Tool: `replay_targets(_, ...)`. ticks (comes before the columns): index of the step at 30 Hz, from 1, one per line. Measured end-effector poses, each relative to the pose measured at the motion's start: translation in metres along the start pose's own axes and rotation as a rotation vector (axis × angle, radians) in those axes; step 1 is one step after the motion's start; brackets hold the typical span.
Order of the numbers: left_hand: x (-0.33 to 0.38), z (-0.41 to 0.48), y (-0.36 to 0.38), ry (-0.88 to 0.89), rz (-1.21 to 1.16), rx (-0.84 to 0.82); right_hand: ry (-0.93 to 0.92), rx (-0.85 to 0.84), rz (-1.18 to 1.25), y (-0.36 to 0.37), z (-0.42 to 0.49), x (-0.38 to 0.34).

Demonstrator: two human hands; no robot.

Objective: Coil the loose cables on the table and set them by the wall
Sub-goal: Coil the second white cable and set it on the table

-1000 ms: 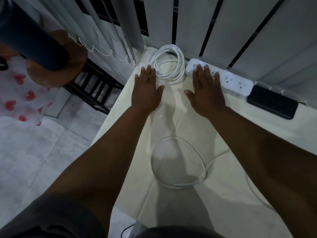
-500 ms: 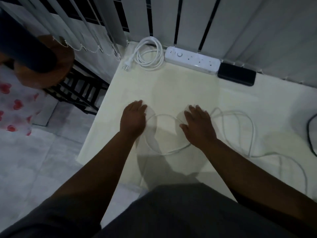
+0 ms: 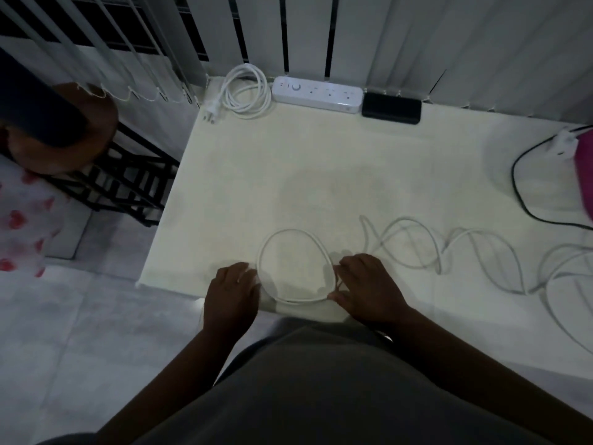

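Observation:
A loose white cable (image 3: 288, 231) lies on the cream table (image 3: 288, 155), with one loop near the front edge. My left hand (image 3: 232, 289) has its fingers curled on the loop's left side. On the right side, where the strands cross, my right hand (image 3: 369, 284) pinches the cable between fingers and thumb. The remaining cable trails (image 3: 449, 240) to the right in slack, untidy bends. A second white cable (image 3: 247, 91) sits coiled against the wall at the table's back left corner, its plug at the edge.
A white power strip (image 3: 317, 94) and a black box (image 3: 391, 108) lie along the wall by the vertical blinds. A black cable (image 3: 518, 187), a white adapter (image 3: 561, 144) and a pink object (image 3: 584, 178) are at the right. A black rack (image 3: 128, 187) stands left of the table.
My hands came back from the coiled cable and power strip at the wall to the front edge. They have closed on the loop of the loose cable.

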State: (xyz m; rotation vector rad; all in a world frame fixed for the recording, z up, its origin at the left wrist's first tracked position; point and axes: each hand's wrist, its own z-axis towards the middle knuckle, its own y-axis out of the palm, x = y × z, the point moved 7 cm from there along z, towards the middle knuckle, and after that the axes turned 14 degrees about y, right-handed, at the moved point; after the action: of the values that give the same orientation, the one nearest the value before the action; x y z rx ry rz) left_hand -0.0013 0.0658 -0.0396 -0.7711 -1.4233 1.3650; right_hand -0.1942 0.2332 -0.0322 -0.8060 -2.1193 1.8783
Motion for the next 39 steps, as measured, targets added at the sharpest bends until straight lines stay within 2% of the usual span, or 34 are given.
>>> replay_targets(6, 0.031, -0.012, -0.002, -0.176, -0.101, -0.066, -0.156, 0.035, -0.018, 0.008, -0.037, -0.002)
replay_targets(9, 0.050, -0.021, 0.005, -0.253, -0.192, -0.090, -0.246, 0.119, -0.084, 0.009, -0.055, -0.011)
replay_targets(13, 0.059, -0.030, 0.013, -0.433, -0.295, -0.052, -0.269, 0.130, -0.050, 0.007, -0.072, -0.018)
replay_targets(20, 0.065, -0.031, 0.025, -0.604, -0.454, -0.029, -0.119, -0.107, -0.022, 0.003, -0.080, -0.003)
replay_targets(23, 0.064, -0.032, 0.026, -0.660, -0.569, -0.002, -0.084, -0.268, 0.092, 0.002, -0.072, 0.000)
replay_targets(27, 0.063, -0.033, 0.023, -0.692, -0.600, 0.015, -0.108, -0.353, 0.127, -0.002, -0.066, -0.004)
replay_targets(32, 0.069, -0.035, 0.024, -0.684, -0.593, -0.014, -0.033, -0.471, 0.012, 0.015, -0.062, -0.004)
replay_targets(34, 0.069, -0.032, 0.022, -0.662, -0.577, -0.019, 0.000, -0.443, 0.019, 0.015, -0.058, -0.002)
replay_targets(39, 0.067, -0.032, 0.020, -0.672, -0.512, -0.087, -0.106, -0.272, -0.104, 0.009, -0.055, -0.008)
